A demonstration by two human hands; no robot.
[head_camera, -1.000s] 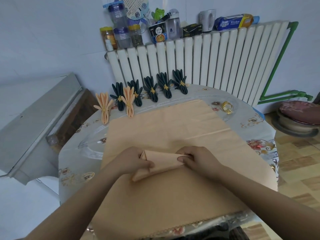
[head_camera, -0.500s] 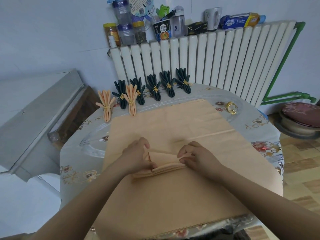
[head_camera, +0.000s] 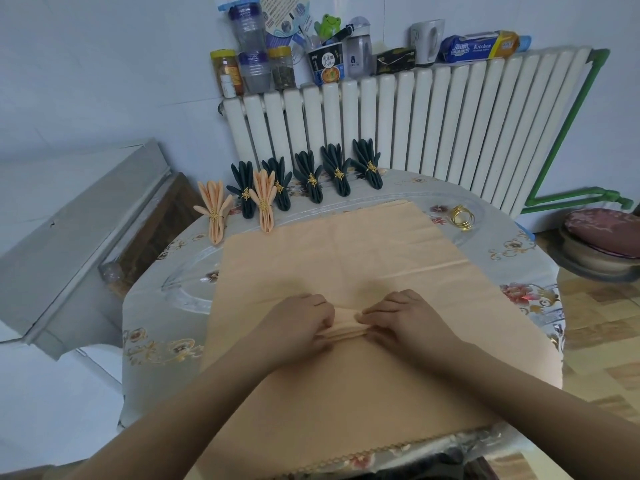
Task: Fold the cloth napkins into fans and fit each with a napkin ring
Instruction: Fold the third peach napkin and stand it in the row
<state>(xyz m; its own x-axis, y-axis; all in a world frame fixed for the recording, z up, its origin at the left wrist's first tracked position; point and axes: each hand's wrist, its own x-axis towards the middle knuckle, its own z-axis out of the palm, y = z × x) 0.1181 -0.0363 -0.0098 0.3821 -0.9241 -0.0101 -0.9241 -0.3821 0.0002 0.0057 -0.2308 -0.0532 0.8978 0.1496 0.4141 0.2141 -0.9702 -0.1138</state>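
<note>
The only writing that reads clearly is "Kitchen" on the blue and yellow roll package (head_camera: 481,47) lying on top of the white ribbed radiator (head_camera: 415,129), far beyond the right hand; the noodle cup (head_camera: 326,68) beside it carries printed characters too small to make out; jars with yellow lids and a green frog figure (head_camera: 327,25) stand further left on the same ledge. A second ago the peach napkin (head_camera: 344,327) stood up as a loose raised flap between the hands; now it is pressed down into a low stack of narrow pleats, and the hands have drawn closer together. The left hand (head_camera: 298,323) pinches the left end of the pleats, fingers curled over the folds; the right hand (head_camera: 401,320) pinches the right end likewise, thumb and fingertips closed on the cloth. The pleated napkin lies directly between the two hands, on a large flat peach cloth (head_camera: 346,258) with soft creases, spread over a glossy floral tablecloth (head_camera: 166,306). Beyond the left hand lie two finished peach fans (head_camera: 214,211) and five dark green fans (head_camera: 337,173) in a row, each banded by a gold ring; beyond the right hand sit loose gold wire napkin rings (head_camera: 462,218).
</note>
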